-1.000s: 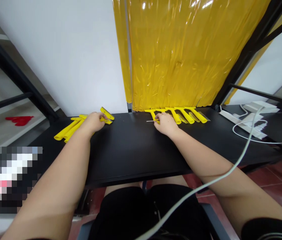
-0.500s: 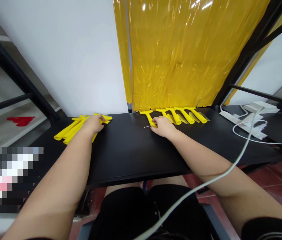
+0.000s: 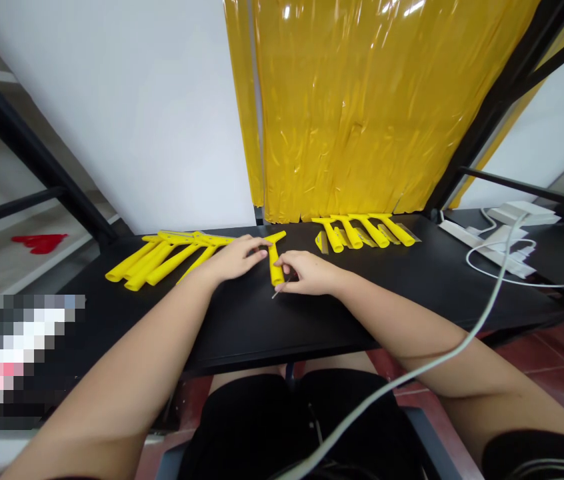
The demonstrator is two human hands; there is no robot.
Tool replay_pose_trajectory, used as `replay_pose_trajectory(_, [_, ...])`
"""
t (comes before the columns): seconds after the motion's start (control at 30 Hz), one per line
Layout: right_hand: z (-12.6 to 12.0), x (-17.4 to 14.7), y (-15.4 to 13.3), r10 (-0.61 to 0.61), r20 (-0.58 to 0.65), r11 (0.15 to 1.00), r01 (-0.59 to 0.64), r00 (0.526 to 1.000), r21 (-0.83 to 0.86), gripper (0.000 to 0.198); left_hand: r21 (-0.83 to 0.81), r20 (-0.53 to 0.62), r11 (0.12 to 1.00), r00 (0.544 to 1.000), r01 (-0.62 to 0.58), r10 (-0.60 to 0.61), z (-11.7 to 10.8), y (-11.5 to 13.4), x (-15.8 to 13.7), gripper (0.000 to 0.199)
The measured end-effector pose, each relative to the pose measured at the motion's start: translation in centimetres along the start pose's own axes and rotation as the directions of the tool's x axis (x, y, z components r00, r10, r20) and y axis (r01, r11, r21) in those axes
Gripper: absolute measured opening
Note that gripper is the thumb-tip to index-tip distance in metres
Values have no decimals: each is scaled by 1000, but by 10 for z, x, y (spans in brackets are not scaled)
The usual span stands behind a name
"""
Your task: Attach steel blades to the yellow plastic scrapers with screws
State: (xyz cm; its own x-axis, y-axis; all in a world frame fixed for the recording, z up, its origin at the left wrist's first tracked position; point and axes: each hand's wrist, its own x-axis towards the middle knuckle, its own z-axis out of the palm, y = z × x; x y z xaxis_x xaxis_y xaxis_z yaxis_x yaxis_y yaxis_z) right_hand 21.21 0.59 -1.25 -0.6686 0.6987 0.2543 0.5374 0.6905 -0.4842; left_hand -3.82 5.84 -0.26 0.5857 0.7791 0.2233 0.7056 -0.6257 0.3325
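Observation:
A T-shaped yellow squeegee (image 3: 275, 265) lies on the black table in front of me, its handle pointing toward me. My left hand (image 3: 242, 257) has its thumb and fingers around the left end of the squeegee's head, partly covering it. In my right hand (image 3: 307, 272) is a thin screwdriver (image 3: 276, 293), its metal shaft sticking out to the lower left and its dark handle mostly hidden. The right fingertips also touch the squeegee's handle. Left of my hands lie several overlapping yellow squeegees (image 3: 165, 263), partly behind my left arm.
Several squeegees with clear blades (image 3: 377, 233) lie in a row at the right back. White power strips (image 3: 492, 250) with cables sit farther right. A pale cable (image 3: 412, 368) crosses over my right arm. Black frame posts (image 3: 502, 93) flank the table (image 3: 242, 327). Yellow plastic sheeting (image 3: 352, 113) hangs behind.
My right hand has drawn one squeegee from the right row toward the middle, with the screwdriver still in it. My left hand has left the left group and come to the squeegee's head.

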Motion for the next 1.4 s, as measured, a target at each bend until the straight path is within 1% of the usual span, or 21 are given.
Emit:
replay_pose_trajectory(0.07, [-2, -1, -4, -80, 83, 990, 69, 993, 123, 44, -23, 88, 998, 994, -65, 66, 7, 11, 3, 45])
replay_pose_trajectory(0.1, [-4, -2, -5, -104, 118, 980, 82, 988, 180, 40, -26, 122, 997, 989, -77, 79, 10, 13, 3, 45])
replay_pose_trajectory(0.17, [-10, -5, -4, -130, 172, 968, 88, 977, 236, 24, -15, 154, 998, 986, -65, 66, 10, 13, 3, 43])
replay_pose_trajectory(0.23, [-19, -8, 2, -131, 212, 973, 85, 968, 214, 14, 5, 153, 1000, 988, -19, 18, 8, 9, 1, 41])
replay_pose_trajectory(0.3, [-27, -12, 11, -89, 247, 988, 54, 965, 148, 14, 15, 139, 999, 990, 30, -32, 5, 2, -2, 37])
replay_pose_trajectory(0.33, [-31, -14, 16, -47, 260, 994, 20, 964, 106, 13, 13, 136, 999, 989, 52, -53, 4, -1, -3, 36])
replay_pose_trajectory(0.43, [-40, -18, 27, 121, 303, 993, -113, 945, -44, 12, -11, 136, 995, 986, 102, -100, 1, -9, -5, 35])
replay_pose_trajectory(0.5, [-43, -19, 32, 215, 296, 976, -193, 931, -100, 14, -20, 138, 993, 984, 115, -112, 1, -12, -5, 35])
replay_pose_trajectory(0.57, [-46, -19, 35, 266, 209, 961, -240, 941, -140, 16, -16, 138, 994, 985, 110, -107, 1, -13, -5, 35])
replay_pose_trajectory(0.63, [-47, -17, 39, 290, 30, 930, -275, 957, -242, 16, -5, 142, 994, 984, 107, -106, 1, -14, -6, 36])
replay_pose_trajectory(0.67, [-48, -16, 42, 297, -74, 900, -305, 952, -312, 16, 0, 146, 994, 983, 109, -108, 0, -14, -6, 37])
replay_pose_trajectory(0.73, [-48, -14, 50, 315, -236, 816, -389, 919, -427, 20, 8, 156, 993, 981, 117, -117, -1, -15, -7, 40])
replay_pose_trajectory(0.8, [-47, -13, 57, 348, -310, 750, -461, 885, -475, 23, 16, 156, 993, 981, 114, -115, -2, -17, -8, 39])
replay_pose_trajectory(0.87, [-45, -11, 63, 367, -322, 723, -486, 872, -491, 23, 18, 152, 994, 983, 104, -105, -3, -17, -9, 36])
replay_pose_trajectory(1.0, [-39, -6, 66, 368, -311, 693, -482, 876, -536, 21, 13, 145, 995, 984, 102, -103, -5, -17, -9, 26])
replay_pose_trajectory(1.13, [-38, -3, 63, 367, -248, 687, -441, 896, -578, 16, 25, 142, 996, 986, 81, -83, -4, -16, -8, 23])
replay_pose_trajectory(1.23, [-38, -4, 59, 347, -178, 736, -385, 921, -556, 11, 25, 146, 997, 987, 68, -71, -4, -16, -7, 22])
replay_pose_trajectory(1.33, [-39, -7, 53, 288, -77, 829, -288, 955, -480, 13, 10, 152, 998, 987, 58, -59, -4, -14, -7, 20])
replay_pose_trajectory(1.4, [-40, -9, 49, 245, -20, 888, -233, 969, -397, 14, -3, 157, 999, 987, 43, -42, -5, -13, -7, 19])
